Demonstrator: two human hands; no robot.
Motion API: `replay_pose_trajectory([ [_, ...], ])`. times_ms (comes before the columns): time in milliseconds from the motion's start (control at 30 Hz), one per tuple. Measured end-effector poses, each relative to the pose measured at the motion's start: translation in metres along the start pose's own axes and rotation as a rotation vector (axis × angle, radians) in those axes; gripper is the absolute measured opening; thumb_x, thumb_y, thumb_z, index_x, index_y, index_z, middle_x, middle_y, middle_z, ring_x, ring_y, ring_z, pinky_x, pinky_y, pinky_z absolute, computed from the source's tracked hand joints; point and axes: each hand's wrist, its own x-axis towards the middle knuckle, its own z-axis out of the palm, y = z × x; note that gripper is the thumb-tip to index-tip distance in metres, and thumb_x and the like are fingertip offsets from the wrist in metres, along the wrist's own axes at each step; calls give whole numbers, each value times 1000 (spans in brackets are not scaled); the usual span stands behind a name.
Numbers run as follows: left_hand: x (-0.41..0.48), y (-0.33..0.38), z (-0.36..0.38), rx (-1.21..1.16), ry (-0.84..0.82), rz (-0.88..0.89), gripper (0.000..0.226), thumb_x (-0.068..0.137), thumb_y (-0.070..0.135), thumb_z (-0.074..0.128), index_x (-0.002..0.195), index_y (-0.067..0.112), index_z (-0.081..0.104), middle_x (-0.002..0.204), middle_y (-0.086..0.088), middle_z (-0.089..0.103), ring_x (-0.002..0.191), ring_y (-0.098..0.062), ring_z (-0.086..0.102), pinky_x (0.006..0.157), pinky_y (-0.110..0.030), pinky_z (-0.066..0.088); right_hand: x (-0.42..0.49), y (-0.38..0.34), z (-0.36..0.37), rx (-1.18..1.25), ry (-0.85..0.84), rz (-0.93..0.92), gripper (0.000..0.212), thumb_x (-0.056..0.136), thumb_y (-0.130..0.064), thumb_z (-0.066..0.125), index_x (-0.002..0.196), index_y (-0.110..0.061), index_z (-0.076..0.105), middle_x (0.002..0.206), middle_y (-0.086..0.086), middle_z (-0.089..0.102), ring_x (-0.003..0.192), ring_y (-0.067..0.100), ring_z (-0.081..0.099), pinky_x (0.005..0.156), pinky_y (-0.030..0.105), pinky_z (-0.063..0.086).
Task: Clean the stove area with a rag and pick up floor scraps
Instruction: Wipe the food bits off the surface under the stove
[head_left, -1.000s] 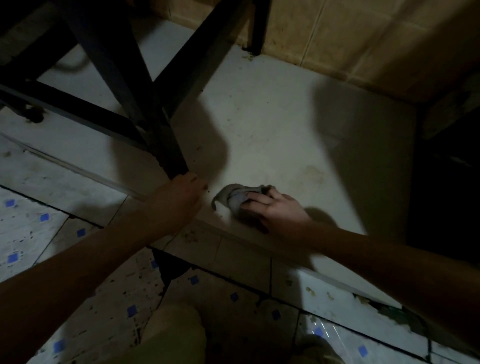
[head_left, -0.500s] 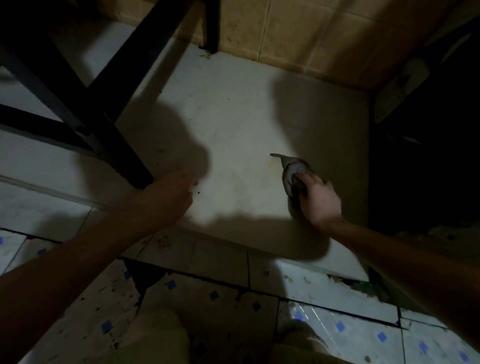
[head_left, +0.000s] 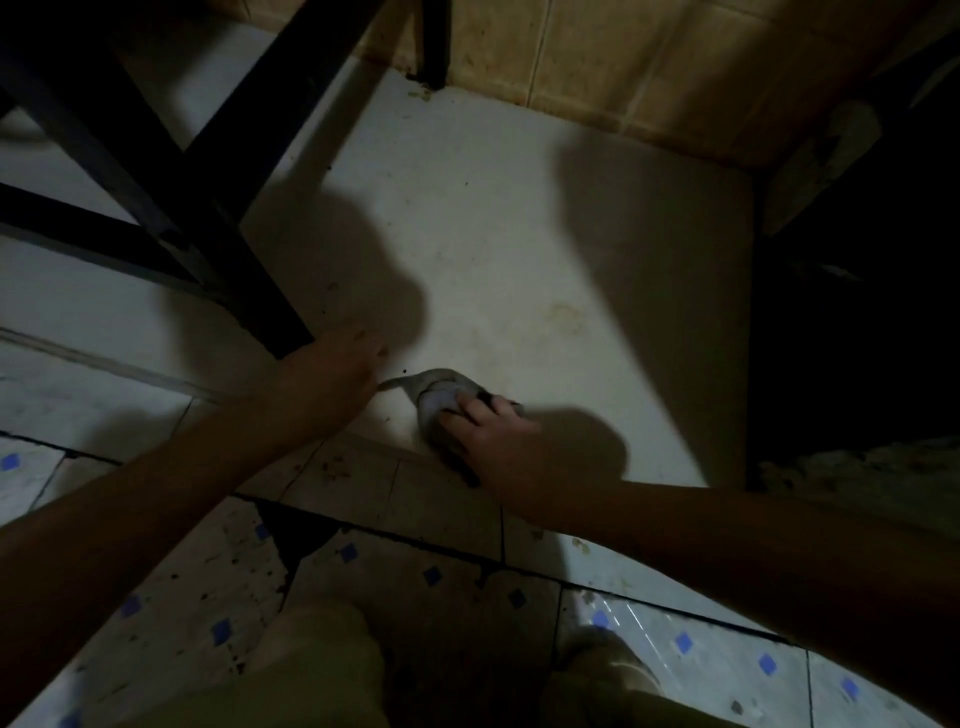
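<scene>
The rag (head_left: 434, 397) lies bunched on the white slab (head_left: 493, 234), close to its front edge, and its long axis runs roughly left to right. A thin tail pokes out past the fingertips toward the left hand (head_left: 332, 374), while the fat end sits under the right hand (head_left: 493, 441). It is a grey, crumpled cloth, paler with a bluish cast just ahead of the fingers (head_left: 470, 410) and darker where it disappears beneath the palm. Those fingers lie nearly straight and a little spread across the top of it, pressing it down onto the slab rather than clutching it. The left hand rests just beyond the tip of the tail, right against the foot of a black stand leg (head_left: 249, 291). In this gloom I can't tell whether its fingers are curled on the leg or only leaning there. Away from the fingertips the slab runs back to a tan tiled wall (head_left: 597, 67), with faint brownish stains on it. Behind the wrists, below the slab's edge, are floor tiles (head_left: 208, 597) with small blue squares, speckled with dirt, and a few pale scraps (head_left: 576, 543) lie under the right forearm.
</scene>
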Motion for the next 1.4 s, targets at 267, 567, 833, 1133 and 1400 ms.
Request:
replay_pose_trajectory([
  [267,9,8,3,73,20,145,21,91,5,52,107,-5,62,113,-24,58,106,-39,53,91,-43,43,-8,15,12,-113,-17,-104,62,87,-28,63,142,-23,35,150,8,35,124,36,44,80,41,53],
  [567,28,23,15,87,48,213,28,89,17,54,114,4,59,115,-20,58,104,-37,53,92,-41,41,-79,66,4,-35,182,281,40,84,-25,68,123,-21,62,132,10,58,104,31,62,64,31,56],
  [833,31,46,28,-23,112,230,25,84,11,61,109,10,63,115,-15,59,104,-34,57,93,-39,42,-129,113,13,262,77,718,42,96,-28,44,139,-30,42,151,3,34,126,32,41,94,38,45],
  [1133,32,51,29,-91,95,230,29,89,8,54,118,6,56,119,-14,52,110,-28,49,91,-29,30,-133,111,17,350,158,834,44,94,-22,50,137,-26,46,141,8,44,115,30,51,94,40,47],
  [1400,22,41,22,-61,94,142,29,91,10,53,120,6,57,126,-14,53,114,-27,50,95,-27,30,-97,67,15,206,187,529,36,93,-27,54,129,-24,57,140,6,50,108,32,53,79,34,48],
])
